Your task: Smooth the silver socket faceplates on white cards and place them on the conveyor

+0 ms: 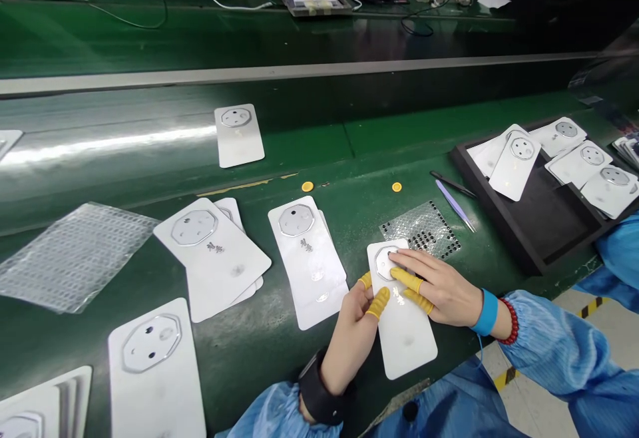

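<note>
The white card lies directly under both hands on the green workbench. The left hand is half-curled, its yellow-cotted fingertips gripping the card's left edge. The right hand is extended, fingers resting on the card's upper end beside its octagonal window. Beyond lie a dotted film sheet, tweezers, and a black tray.

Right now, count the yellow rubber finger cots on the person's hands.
4 yellow rubber finger cots: two on the left hand and two on the right hand. Others may be hidden behind the fingers.
</note>
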Demonstrator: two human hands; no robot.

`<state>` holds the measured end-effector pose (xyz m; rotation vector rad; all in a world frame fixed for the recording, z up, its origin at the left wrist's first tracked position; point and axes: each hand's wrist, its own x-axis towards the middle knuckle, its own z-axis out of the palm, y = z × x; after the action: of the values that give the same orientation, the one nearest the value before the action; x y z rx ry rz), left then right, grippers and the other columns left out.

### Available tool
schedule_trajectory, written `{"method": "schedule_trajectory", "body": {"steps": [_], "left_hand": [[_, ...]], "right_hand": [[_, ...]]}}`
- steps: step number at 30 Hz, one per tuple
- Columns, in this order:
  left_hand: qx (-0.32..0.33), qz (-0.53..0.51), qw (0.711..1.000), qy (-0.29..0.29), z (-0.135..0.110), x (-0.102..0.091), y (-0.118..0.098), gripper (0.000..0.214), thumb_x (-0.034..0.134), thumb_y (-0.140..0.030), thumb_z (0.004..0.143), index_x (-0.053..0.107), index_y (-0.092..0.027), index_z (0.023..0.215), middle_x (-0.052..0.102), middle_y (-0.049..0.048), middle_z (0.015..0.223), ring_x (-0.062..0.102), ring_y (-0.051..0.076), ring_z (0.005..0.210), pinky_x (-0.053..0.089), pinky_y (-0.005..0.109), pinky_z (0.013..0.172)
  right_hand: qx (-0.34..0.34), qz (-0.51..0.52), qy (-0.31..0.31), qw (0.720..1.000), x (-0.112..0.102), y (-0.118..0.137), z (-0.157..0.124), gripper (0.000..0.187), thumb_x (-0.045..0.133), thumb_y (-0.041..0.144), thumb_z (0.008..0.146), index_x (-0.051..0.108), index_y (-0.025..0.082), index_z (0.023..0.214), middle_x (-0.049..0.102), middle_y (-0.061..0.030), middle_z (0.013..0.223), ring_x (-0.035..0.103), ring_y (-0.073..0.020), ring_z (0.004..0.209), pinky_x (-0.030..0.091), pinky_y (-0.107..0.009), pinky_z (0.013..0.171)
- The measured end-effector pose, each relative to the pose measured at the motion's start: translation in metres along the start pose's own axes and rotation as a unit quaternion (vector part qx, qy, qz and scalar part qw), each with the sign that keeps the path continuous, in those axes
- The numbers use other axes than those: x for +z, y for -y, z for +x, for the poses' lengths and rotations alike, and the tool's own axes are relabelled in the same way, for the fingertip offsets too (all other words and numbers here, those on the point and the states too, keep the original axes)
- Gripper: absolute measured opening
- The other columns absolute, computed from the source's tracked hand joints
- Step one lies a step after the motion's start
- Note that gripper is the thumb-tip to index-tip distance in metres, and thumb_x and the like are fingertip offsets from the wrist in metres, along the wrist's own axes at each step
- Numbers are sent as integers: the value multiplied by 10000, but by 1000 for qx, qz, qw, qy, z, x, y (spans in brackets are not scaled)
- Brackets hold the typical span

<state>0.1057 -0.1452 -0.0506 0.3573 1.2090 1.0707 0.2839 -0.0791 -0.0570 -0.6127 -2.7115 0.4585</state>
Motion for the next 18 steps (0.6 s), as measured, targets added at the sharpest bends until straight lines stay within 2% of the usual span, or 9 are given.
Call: {"method": "schedule_trajectory", "body": {"steps": [6,12,15,18], "left_hand": [[-5,0,1000,-6,-1,-1,1,338,717,-167,668,614,-163,990,763,77,945,709,254,875,556,342,722],[7,1,1000,-11,0,-2,2,322,736,-163,649,613,-168,946,765,68,924,710,249,872,553,334,727],[7,10,1000,1,-2,-1,0,309,769,-229,679,614,-158,937,765,87,924,713,267,866,556,366,737],[9,16,1000,12,-4,1,-3,319,797,-307,685,625,-152,903,769,100,906,718,277,855,557,370,739]], "right_hand": [[-5,4,-4,1000,1,0,1,401,487,127,909,482,34,1300,481,-227,1389,355,-323,1377,476,-531,1027],[-6,28,-19,999,1,-3,2,360,482,158,937,509,48,1279,508,-212,1368,377,-307,1364,454,-540,1041],[-9,94,-51,994,1,-6,3,332,470,180,960,524,84,1273,528,-189,1356,410,-256,1349,446,-496,1064],[8,190,-89,978,-1,-8,5,304,461,177,969,549,140,1258,567,-145,1329,454,-209,1321,438,-457,1081]]}}
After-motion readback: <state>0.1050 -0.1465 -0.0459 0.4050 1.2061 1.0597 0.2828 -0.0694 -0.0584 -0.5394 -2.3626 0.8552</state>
